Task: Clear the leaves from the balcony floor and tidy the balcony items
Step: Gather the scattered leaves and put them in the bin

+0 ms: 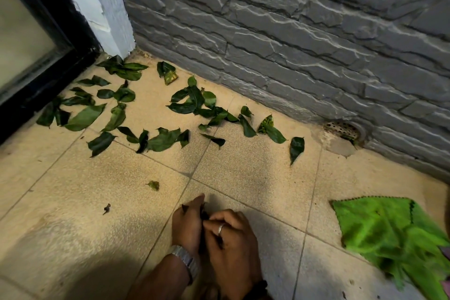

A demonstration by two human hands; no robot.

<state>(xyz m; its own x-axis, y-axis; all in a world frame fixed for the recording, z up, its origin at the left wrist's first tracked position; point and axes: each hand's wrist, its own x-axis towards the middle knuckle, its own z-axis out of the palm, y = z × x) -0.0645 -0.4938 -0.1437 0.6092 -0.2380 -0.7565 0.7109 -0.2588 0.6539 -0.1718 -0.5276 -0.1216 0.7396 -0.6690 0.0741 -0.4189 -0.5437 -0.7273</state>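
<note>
Leaves point(155, 114) are scattered over the tiled floor point(255, 168) up by the stone wall point(292, 31) and glass door point(29, 39). Both hands are pressed together down front, left hand point(186, 224) and right hand point(231, 246) curled around a dark bunch of leaves. Green cloth point(389, 234) lies off right, drain point(343, 129) at the wall's base.

A round drain grate point(343, 129) (perforated metal) sits against the grey stone wall point(292, 31).
</note>
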